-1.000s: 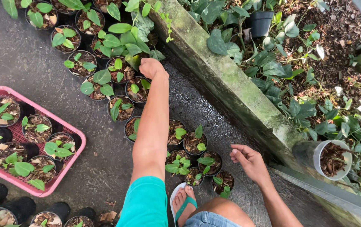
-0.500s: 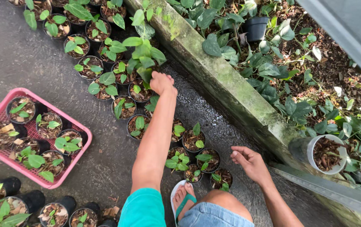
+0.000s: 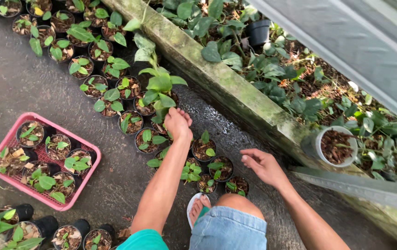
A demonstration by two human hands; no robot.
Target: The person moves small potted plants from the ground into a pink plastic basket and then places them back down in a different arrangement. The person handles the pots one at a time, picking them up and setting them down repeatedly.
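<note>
My left hand point(image 3: 178, 123) is closed around the base of a tall seedling point(image 3: 158, 89) with broad green leaves, among rows of small black pots point(image 3: 148, 140) on wet concrete. Whether its pot is lifted I cannot tell; the hand hides it. My right hand point(image 3: 262, 165) hovers with fingers spread, holding nothing, just right of three small potted seedlings point(image 3: 220, 167) near my knee and sandalled foot point(image 3: 199, 207).
A pink plastic crate point(image 3: 85, 178) with several potted seedlings sits at the left. More black pots line the bottom left. A mossy concrete curb point(image 3: 235, 99) runs diagonally, with a planted bed and a white pot point(image 3: 319, 153) behind it.
My left hand has drawn back toward me and closed on the tall seedling. My right hand stays spread near the pots by my knee. The view shifted slightly.
</note>
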